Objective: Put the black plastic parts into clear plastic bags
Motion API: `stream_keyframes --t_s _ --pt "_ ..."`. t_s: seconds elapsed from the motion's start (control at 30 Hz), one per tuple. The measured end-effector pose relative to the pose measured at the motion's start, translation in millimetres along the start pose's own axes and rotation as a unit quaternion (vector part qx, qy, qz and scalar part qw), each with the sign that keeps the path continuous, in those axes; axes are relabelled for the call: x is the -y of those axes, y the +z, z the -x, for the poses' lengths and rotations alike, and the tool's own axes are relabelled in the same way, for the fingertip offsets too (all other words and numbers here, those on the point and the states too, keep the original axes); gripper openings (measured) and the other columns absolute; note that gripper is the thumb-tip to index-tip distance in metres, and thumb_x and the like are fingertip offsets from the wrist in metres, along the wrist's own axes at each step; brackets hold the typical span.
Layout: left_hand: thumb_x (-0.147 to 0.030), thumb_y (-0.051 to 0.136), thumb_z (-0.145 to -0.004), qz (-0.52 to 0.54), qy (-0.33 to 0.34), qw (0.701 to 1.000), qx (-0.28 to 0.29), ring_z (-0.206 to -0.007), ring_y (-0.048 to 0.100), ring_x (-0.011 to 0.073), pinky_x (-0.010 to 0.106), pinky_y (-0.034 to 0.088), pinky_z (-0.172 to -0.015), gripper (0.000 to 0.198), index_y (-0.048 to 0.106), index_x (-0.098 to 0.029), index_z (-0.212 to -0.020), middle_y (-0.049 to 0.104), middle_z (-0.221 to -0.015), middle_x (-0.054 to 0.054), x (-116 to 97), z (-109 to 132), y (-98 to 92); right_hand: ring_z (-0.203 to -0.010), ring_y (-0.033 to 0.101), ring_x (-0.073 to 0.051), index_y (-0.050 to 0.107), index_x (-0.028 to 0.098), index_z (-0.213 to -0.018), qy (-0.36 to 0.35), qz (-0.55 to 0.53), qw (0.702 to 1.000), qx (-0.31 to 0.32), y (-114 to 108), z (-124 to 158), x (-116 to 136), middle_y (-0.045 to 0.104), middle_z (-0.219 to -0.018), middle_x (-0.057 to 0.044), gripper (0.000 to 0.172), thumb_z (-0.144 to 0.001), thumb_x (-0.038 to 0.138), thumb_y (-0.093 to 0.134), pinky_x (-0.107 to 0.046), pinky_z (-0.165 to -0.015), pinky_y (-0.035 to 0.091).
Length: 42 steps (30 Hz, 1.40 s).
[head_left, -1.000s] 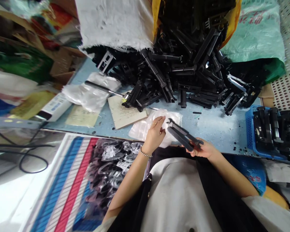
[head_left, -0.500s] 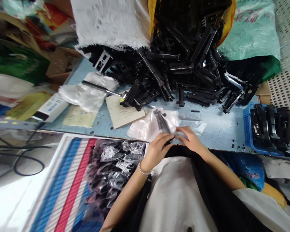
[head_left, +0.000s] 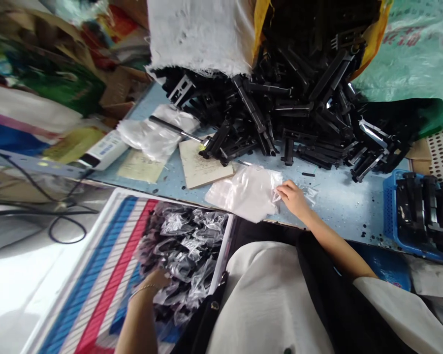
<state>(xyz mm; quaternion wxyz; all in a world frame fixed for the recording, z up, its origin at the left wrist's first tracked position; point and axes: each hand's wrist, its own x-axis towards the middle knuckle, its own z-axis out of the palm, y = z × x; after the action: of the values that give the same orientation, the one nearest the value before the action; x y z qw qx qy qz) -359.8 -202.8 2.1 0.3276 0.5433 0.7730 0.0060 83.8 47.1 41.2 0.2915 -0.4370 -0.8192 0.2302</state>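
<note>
My right hand (head_left: 292,196) is at the table's front part, its thumb and fingers pinched on the edge of a clear plastic bag (head_left: 249,191). Several such flat bags seem to lie there in a stack. Down on the left, my left hand (head_left: 158,279) reaches into a lined bin, over black parts in clear bags (head_left: 186,246). Its fingers are blurred and hidden among them, so I cannot see whether they hold anything. A large heap of black plastic parts (head_left: 254,113) spills across the back of the table from a sack.
A blue basket (head_left: 390,206) of black parts stands at the right. A wooden board (head_left: 203,167), a screwdriver-like tool (head_left: 173,128) and a white box (head_left: 105,150) lie left of the bags. The bin's striped lining (head_left: 107,295) reaches down to the left.
My left hand has moved from the table down into the bin at the left. The bagged black part is gone from the bag stack. My right hand now pinches a bag's edge.
</note>
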Motion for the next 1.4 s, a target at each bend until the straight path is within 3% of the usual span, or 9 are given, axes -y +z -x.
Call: stream_keyframes --t_s 0.17,0.3,0.37,0.47,0.73,0.93,1.13,1.3,1.4 --pt "-0.038 0.056 -0.08 0.02 -0.054 0.991 -0.118 -0.078 0.071 0.027 0.039 0.057 -0.073 0.021 0.07 -0.022 -0.084 0.075 -0.083 0.009 -41 -32 -12.3 -0.095 0.065 -0.022 0.072 0.023 -0.11 0.0 -0.105 0.994 -0.03 25 -33 29 0.067 -0.102 -0.007 0.025 -0.099 0.016 0.051 -0.035 -0.085 0.056" --pt "-0.035 0.05 -0.095 0.101 0.125 0.942 -0.296 -0.103 0.068 0.0244 0.038 0.054 -0.097 0.028 0.074 -0.021 -0.103 0.073 -0.107 0.01 -128 -69 -38.7 -0.119 0.06 -0.026 0.072 0.021 -0.122 -0.097 -0.041 0.99 0.092 61 -48 60 0.07 -0.123 -0.01 0.033 -0.099 0.011 0.05 -0.044 -0.105 0.05" --pt "-0.029 0.052 -0.094 0.109 0.211 0.927 -0.291 -0.104 0.066 0.0243 0.039 0.053 -0.099 0.024 0.074 -0.021 -0.097 0.069 -0.106 0.01 -169 -86 -43.0 -0.132 0.052 -0.03 0.072 0.019 -0.126 -0.127 0.02 0.983 0.128 72 -48 66 0.068 -0.133 -0.011 0.033 -0.1 0.013 0.052 -0.049 -0.113 0.044" --pt "-0.021 0.062 -0.084 0.093 0.239 0.936 -0.241 -0.103 0.064 0.0258 0.041 0.053 -0.099 0.013 0.072 -0.02 -0.092 0.064 -0.104 0.01 -203 -103 -38.0 -0.144 0.041 -0.034 0.07 0.019 -0.131 -0.138 0.081 0.977 0.14 74 -42 63 0.063 -0.143 -0.012 0.034 -0.1 0.019 0.056 -0.054 -0.118 0.038" --pt "-0.017 0.061 -0.081 0.102 0.209 0.948 -0.216 -0.101 0.062 0.0259 0.04 0.054 -0.091 0.012 0.067 -0.018 -0.092 0.063 -0.105 0.012 -200 -109 -33.3 -0.145 0.038 -0.038 0.078 0.021 -0.111 -0.18 0.101 0.956 0.207 72 -47 70 0.053 -0.152 -0.015 0.023 -0.099 0.031 0.061 -0.065 -0.122 0.024" --pt "-0.028 0.055 -0.09 -0.016 0.132 0.954 -0.268 -0.098 0.061 0.0309 0.046 0.05 -0.095 0.023 0.061 -0.021 -0.07 0.067 -0.095 0.014 -175 -99 -53.3 -0.124 0.055 -0.027 0.071 0.014 -0.122 -0.162 -0.025 0.973 0.16 75 -53 71 0.065 -0.126 -0.017 0.028 -0.1 0.018 0.054 -0.047 -0.112 0.048" --pt "-0.03 0.061 -0.085 0.078 0.059 0.955 -0.278 -0.084 0.064 0.0246 0.042 0.053 -0.089 0.018 0.068 -0.017 -0.096 0.066 -0.105 0.012 -160 -94 -56.1 -0.116 0.06 -0.026 0.07 0.023 -0.122 -0.134 -0.068 0.982 0.113 47 -43 62 0.065 -0.118 -0.012 0.028 -0.102 0.02 0.05 -0.048 -0.104 0.053" --pt "-0.019 0.055 -0.084 0.159 0.037 0.907 -0.388 -0.102 0.063 0.0263 0.042 0.053 -0.091 0.034 0.065 -0.017 -0.116 0.065 -0.114 0.013 -176 -86 -52.8 -0.112 0.062 -0.035 0.062 0.019 -0.131 0.047 0.081 0.99 -0.102 2 -66 22 0.062 -0.12 -0.018 0.037 -0.102 0.041 0.053 -0.054 -0.096 0.054" --pt "-0.02 0.057 -0.086 0.138 0.094 0.865 -0.473 -0.121 0.056 0.0312 0.053 0.042 -0.11 0.035 0.063 -0.017 -0.12 0.062 -0.121 0.016 -201 -76 -52.5 -0.102 0.067 -0.039 0.051 0.012 -0.142 0.179 0.128 0.97 -0.106 -16 -90 -11 0.066 -0.116 -0.023 0.061 -0.097 0.052 0.058 -0.052 -0.086 0.056"
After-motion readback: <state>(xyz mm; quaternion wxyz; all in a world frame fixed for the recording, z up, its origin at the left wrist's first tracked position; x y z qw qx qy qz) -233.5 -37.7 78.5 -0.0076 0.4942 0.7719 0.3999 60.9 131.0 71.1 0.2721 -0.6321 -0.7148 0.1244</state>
